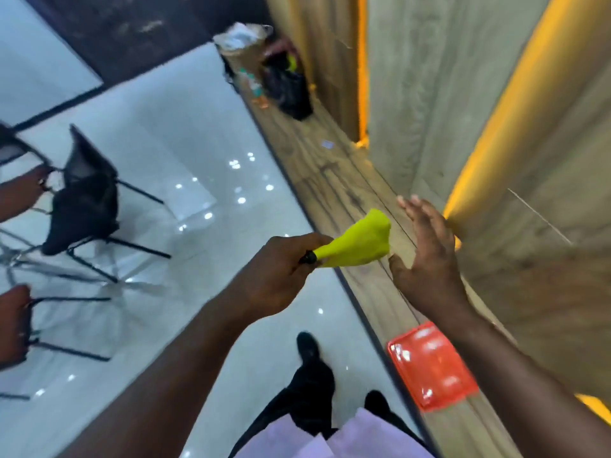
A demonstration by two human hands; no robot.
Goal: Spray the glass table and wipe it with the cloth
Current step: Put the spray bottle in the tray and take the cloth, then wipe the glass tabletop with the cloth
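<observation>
Cloth is gripped by left hand; right hand spread open.

An office-like room: glossy white floor tiles, black chairs, wood-panelled wall with amber light strips

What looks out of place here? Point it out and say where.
Nothing looks spilled or broken. The orange tray lies close to the front edge of the wooden ledge, where a knock might tip it off. A small pale scrap lies loose farther along. The left hand grips the yellow cloth, bunched.
</observation>
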